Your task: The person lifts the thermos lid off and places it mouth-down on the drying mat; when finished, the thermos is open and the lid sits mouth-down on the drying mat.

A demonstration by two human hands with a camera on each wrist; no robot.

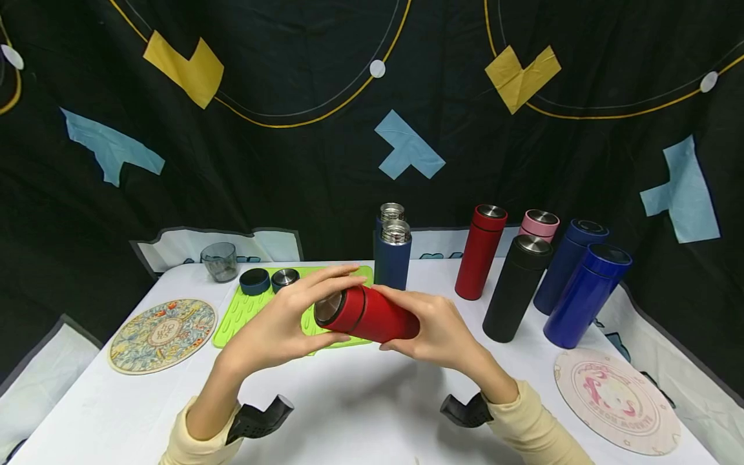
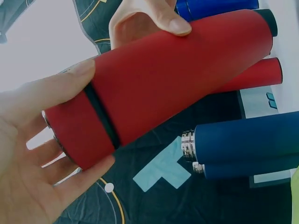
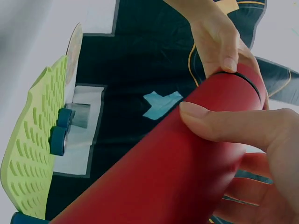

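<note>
A red thermos [image 1: 372,314] is held tilted above the table between both hands, its silver-topped cap end to the left. My left hand [image 1: 290,316] grips the red cap, thumb below and fingers above in the head view. Around the thermos body curls my right hand [image 1: 433,326]. In the left wrist view a dark ring [image 2: 102,115] marks the seam between cap and body, which are together. Behind the thermos lies a green drying mat [image 1: 247,316] with two loose blue caps [image 1: 254,281] on it. Two blue thermoses [image 1: 392,261] without caps stand at the mat's right end.
At right stand another red thermos [image 1: 481,252], a black one [image 1: 516,290], a pink one [image 1: 540,223] and two blue ones [image 1: 587,297]. A pink round mat [image 1: 616,400] lies at front right, a patterned round mat [image 1: 163,336] at left, near a glass [image 1: 221,261].
</note>
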